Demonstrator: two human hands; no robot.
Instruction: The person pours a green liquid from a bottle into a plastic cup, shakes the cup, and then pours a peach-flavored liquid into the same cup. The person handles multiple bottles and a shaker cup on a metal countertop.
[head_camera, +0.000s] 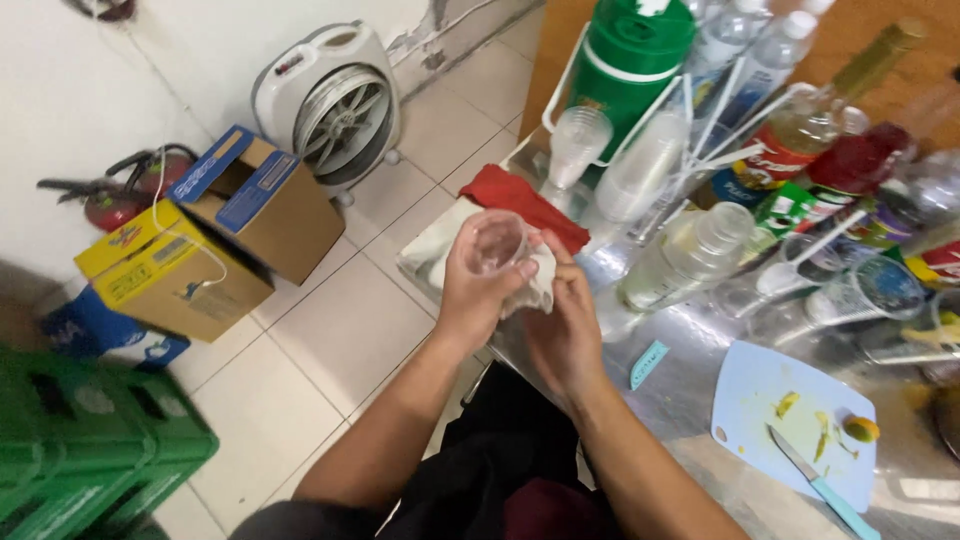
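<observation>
A person at the edge of a wet stainless-steel counter (690, 400) grips a clear plastic cup (497, 243) in the left hand (478, 290), fingers wrapped around its wall, the open mouth tipped toward the camera. The right hand (562, 320) is closed on a crumpled white cloth (537, 283) and presses it against the cup's side, just at the counter's near-left corner.

Right behind the cup, a folded red cloth (520, 205) lies on a pale towel (435, 248) at the counter's left end. Beyond the cup, farther along the counter, stand more clear plastic cups (578, 140), a tall green insulated jug (632, 60) with a white handle, and a row of clear and coloured bottles (820, 150). A clear plastic bottle (685, 258) lies tilted to the right of the cup.

Well to the right of the cup, a pale blue cutting board (760, 400) holds scraps of fruit and a knife with a light turquoise handle (822, 487).

On the tiled floor to the left of the counter sit a white round fan (335, 105), a brown cardboard box with a blue lid flap (262, 200), a yellow cardboard box (170, 270), a red fire extinguisher (135, 185) against the wall, and green plastic crates (90, 440).
</observation>
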